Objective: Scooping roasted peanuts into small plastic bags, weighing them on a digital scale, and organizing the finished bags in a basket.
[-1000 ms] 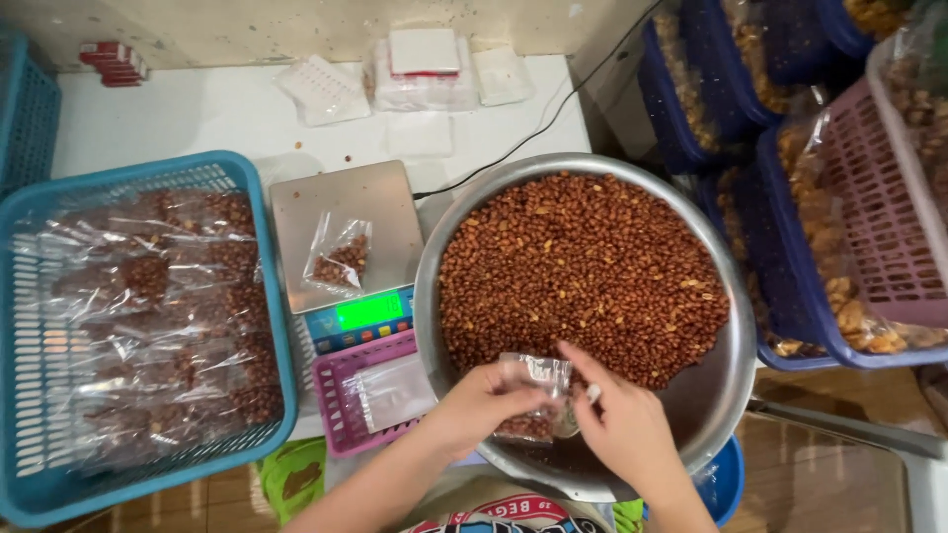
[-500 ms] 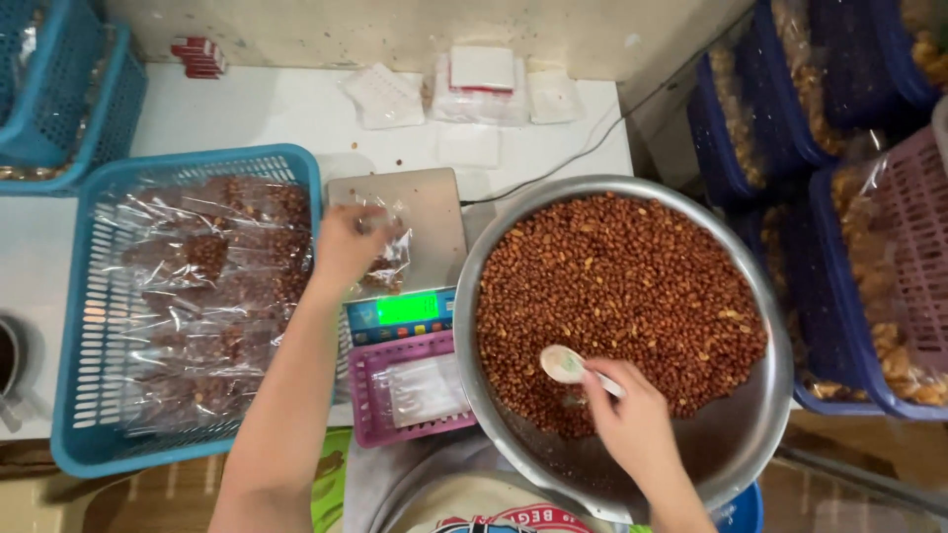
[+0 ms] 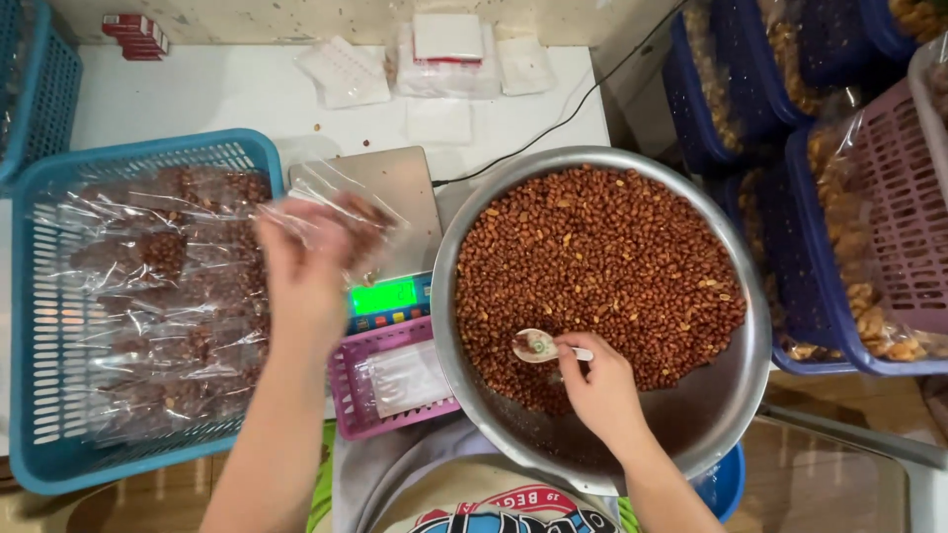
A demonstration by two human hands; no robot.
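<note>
Filling the right side, the metal bowl [image 3: 736,395] of peanuts hosts the right hand [image 3: 597,385], closed on a small spoon [image 3: 536,345]. Left hand [image 3: 301,262] has lifted the clear bag [image 3: 346,212] off the scale [image 3: 395,188], carrying it toward the blue basket [image 3: 30,296]; weighing looks finished.

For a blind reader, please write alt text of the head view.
A left hand lifts a clear bag of peanuts between a scale and blue basket; the right hand holds a spoon over a peanut-filled metal bowl.
</note>
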